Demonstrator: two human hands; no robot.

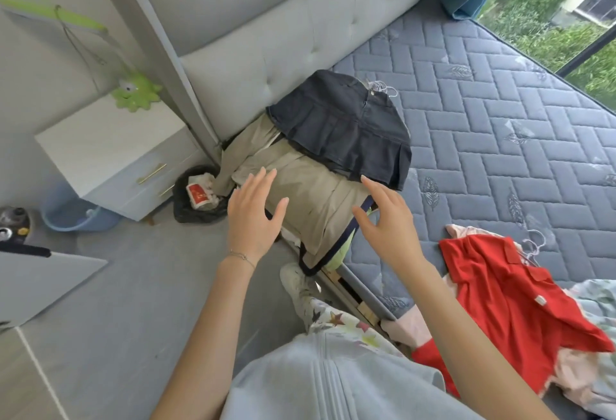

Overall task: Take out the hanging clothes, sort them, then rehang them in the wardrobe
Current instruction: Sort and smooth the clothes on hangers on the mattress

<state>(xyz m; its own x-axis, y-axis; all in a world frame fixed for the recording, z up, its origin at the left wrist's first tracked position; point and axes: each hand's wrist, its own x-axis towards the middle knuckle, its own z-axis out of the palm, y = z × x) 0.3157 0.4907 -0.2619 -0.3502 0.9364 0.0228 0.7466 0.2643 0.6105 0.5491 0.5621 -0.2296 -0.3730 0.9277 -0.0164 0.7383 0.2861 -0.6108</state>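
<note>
While both hands hover over the pile, the bin (196, 199) off the mattress's (500, 119) head corner, on the floor, holds a black liner with crumpled paper and a red-and-white wrapper. A blue basin (73, 216) sits farther from the mattress, past the nightstand (110, 149); what is in it cannot be told.

At the mattress's head corner a beige garment (313, 199) lies spread, its near end hanging over the mattress edge, one part trailing down toward the bin. A dark skirt (343, 126) lies on top of it, toward the headboard (283, 36). The left hand (253, 216) is spread, fingers straight, over the beige garment's outer side and grips nothing. The right hand (386, 219) is also spread and holds nothing, just inside the mattress edge below the skirt's hem.

The middle of the mattress is bare quilting. Along its near edge lies a red garment (506, 296) on pink and floral clothes. The floor (150, 286) beside the mattress is bare.

Counted: two hands, one skirt, one beige garment, one red garment, one bin, one basin.
</note>
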